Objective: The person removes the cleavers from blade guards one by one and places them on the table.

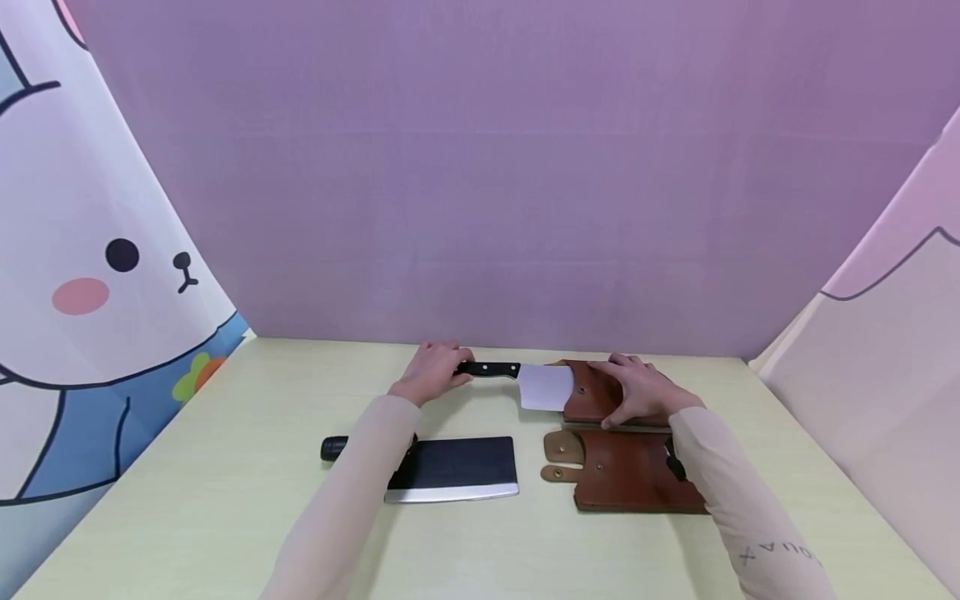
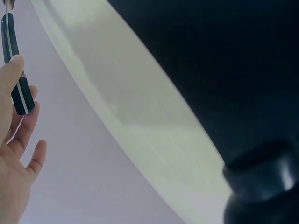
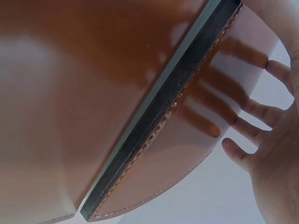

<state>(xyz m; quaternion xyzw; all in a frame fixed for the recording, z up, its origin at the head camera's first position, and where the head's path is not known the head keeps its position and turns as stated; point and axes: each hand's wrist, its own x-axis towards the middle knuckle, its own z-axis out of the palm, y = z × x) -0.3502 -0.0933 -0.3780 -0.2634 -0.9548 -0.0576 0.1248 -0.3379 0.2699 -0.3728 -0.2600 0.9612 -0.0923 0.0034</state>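
My left hand (image 1: 437,372) pinches the black riveted handle (image 2: 22,95) of a small cleaver (image 1: 545,387) near the table's back edge. The cleaver points right, and the front part of its blade is hidden inside a brown leather sheath (image 1: 588,396). Across that sheath spreads my right hand (image 1: 639,390), thumb at the near edge and fingers at the far edge, holding it. In the right wrist view the fingers (image 3: 261,109) meet the sheath's edge beside a stitched, dark layered seam.
A larger cleaver (image 1: 461,467) with a dark blade lies under my left forearm, its black handle to the left. Nearer than the held sheath lies a second brown sheath (image 1: 637,475) with snap straps, partly under my right wrist. A purple backdrop (image 1: 480,183) rises behind the table.
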